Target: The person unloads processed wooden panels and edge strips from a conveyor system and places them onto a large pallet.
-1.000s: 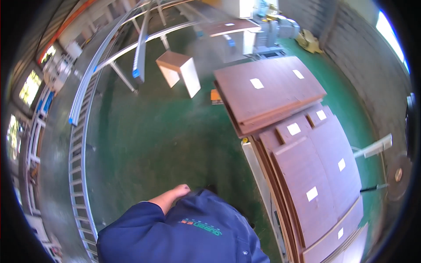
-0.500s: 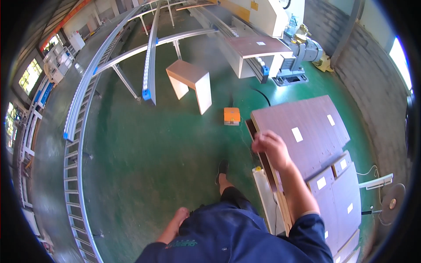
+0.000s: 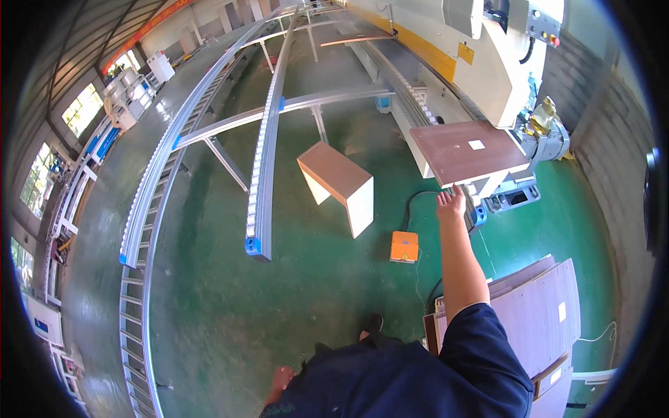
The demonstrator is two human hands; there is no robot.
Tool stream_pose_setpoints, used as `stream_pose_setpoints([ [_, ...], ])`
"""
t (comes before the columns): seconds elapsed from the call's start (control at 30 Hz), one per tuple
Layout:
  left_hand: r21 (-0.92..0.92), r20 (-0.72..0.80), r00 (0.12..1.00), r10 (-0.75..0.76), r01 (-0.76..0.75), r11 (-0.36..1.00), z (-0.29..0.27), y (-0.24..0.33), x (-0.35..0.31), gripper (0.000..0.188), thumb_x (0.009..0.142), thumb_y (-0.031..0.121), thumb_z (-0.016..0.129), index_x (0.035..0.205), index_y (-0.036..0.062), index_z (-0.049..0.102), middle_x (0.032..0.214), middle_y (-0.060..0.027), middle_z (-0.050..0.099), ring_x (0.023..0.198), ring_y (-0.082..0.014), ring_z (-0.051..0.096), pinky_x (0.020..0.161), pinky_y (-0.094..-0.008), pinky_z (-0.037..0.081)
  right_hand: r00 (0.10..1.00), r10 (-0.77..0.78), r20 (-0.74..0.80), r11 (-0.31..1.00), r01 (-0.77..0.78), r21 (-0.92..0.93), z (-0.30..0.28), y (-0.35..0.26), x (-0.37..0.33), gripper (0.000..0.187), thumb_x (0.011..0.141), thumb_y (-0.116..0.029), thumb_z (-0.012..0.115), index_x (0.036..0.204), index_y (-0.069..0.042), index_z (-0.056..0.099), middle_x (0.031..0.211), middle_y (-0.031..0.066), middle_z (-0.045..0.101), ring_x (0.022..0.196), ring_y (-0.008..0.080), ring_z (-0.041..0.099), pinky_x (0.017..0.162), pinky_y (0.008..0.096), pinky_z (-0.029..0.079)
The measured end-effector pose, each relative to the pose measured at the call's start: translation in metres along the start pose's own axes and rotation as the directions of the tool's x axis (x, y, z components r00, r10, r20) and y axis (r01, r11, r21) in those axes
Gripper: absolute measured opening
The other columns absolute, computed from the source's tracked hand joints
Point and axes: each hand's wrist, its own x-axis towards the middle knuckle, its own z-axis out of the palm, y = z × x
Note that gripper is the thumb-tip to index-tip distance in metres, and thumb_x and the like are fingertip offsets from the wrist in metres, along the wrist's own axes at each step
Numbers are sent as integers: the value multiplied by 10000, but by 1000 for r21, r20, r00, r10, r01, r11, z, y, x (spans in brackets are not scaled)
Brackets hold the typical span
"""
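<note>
My right hand (image 3: 451,202) reaches forward with its fingers stretched out, at the near edge of a brown board (image 3: 470,155) with a small white label. Whether the fingertips touch that edge, I cannot tell. The board lies flat at the near end of the machine's roller rail (image 3: 398,73). Low beside my body hangs my left hand (image 3: 282,378), small and partly hidden, with its fingers unclear and no held thing visible. To the right of my body lies a stack of brown panels (image 3: 533,317) with white labels.
An orange foot pedal (image 3: 404,246) with a black cable sits on the green floor. Left of it stands a brown-topped, white-sided bench (image 3: 338,174). Metal roller rails (image 3: 263,167) run away from me. The large white and yellow machine (image 3: 481,76) stands ahead on the right.
I have moved forward, so the machine and its board are nearer. My right hand has gone from above the panel stack to the board's near edge. The left hand remains low.
</note>
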Motion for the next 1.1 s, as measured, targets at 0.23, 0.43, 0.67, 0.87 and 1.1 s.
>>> stream_pose_setpoints([
  [0.23,-254,262,963,-61,130,958,-70,148,127,291,928,250,512,1105,28,573,912,-96,658,750,-207,633,679,-331,511,1000,-24,16,999,23,47,21,0,29,435,854,-220,679,1189,-16,492,1199,120,544,1075,249,538,981,458,422],
  [0.43,-353,388,910,-143,291,889,-91,255,237,272,937,268,538,1105,57,571,918,-73,639,795,-178,612,694,-321,495,957,-129,259,950,194,-244,-13,-37,-20,169,852,-137,630,941,0,673,992,132,644,891,225,613,781,363,515],
  [0.67,-481,612,788,60,311,820,-101,370,348,233,955,244,500,1097,68,557,960,-88,627,806,-205,610,715,-341,493,910,-234,342,962,268,-56,-27,-13,-145,387,767,7,630,1144,-24,549,1049,80,627,989,215,612,912,339,476],
  [0.87,-453,718,655,235,184,872,-55,471,413,233,956,245,502,1086,71,585,938,-63,642,802,-156,616,704,-298,494,921,-350,174,895,383,-229,-92,-28,-295,553,753,-10,644,1284,7,492,1170,95,604,1056,197,577,950,335,451],
  [1.1,-160,896,424,131,34,986,3,475,402,230,953,234,509,1086,69,598,949,-71,670,785,-156,639,692,-296,498,807,-588,-54,795,564,-221,-161,-36,-429,638,655,-7,679,1264,46,498,1177,102,604,1094,216,568,968,336,435],
])
